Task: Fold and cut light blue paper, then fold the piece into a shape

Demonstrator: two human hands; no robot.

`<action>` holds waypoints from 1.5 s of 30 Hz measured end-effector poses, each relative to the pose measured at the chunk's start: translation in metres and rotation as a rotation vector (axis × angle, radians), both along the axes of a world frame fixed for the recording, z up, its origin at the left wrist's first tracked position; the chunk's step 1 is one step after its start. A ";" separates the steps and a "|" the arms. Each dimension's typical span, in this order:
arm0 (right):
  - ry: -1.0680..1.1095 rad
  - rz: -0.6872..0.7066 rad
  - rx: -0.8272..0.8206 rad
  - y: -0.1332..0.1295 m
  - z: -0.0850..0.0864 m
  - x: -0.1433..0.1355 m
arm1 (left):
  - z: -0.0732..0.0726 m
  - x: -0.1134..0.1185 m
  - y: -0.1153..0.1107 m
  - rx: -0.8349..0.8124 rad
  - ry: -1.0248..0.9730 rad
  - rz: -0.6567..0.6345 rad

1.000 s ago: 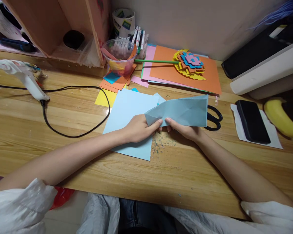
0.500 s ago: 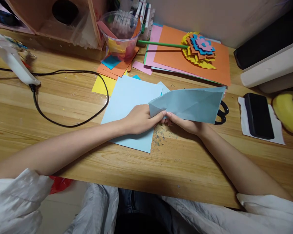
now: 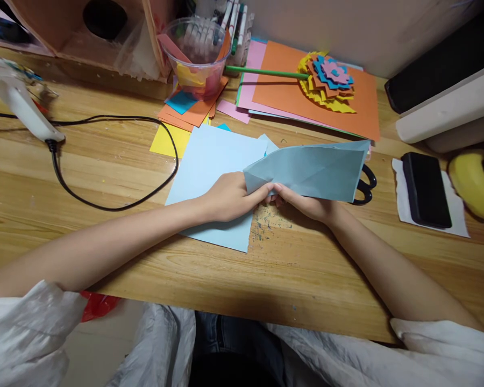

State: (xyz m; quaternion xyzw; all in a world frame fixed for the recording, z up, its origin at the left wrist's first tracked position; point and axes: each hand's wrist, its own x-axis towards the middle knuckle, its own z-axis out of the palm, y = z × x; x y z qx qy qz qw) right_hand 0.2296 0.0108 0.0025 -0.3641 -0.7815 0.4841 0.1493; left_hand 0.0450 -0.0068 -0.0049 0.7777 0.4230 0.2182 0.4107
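Note:
Both hands pinch the lower edge of a folded light-blue sheet of paper [image 3: 314,169], raised above the table and tilted. My left hand [image 3: 232,196] is closed on its left end, the thumb pressed against the edge. My right hand [image 3: 304,204] grips close beside it, thumb on the near face and the other fingers hidden behind the paper. A larger light-blue sheet [image 3: 210,161] lies flat under my left hand. Black scissor handles [image 3: 365,188] show past the paper's right end; the blades are hidden.
A clear plastic cup [image 3: 197,59] of paper scraps stands at the back, near markers [image 3: 237,24]. A layered paper flower [image 3: 333,75] rests on coloured sheets [image 3: 278,97]. Rightward lie a black phone-like block [image 3: 426,188] and something yellow [image 3: 474,183]. A black cable [image 3: 125,207] loops at left.
Hardly anything differs: both hands keep the same grip on the folded paper, and the whole view has shifted very slightly.

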 end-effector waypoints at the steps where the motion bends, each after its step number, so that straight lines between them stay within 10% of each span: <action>1: 0.005 0.001 0.001 0.000 0.000 0.000 | 0.000 0.000 0.000 0.000 0.000 -0.002; 45: -0.037 -0.182 0.043 0.002 -0.014 0.008 | -0.005 0.003 -0.002 0.030 -0.003 0.039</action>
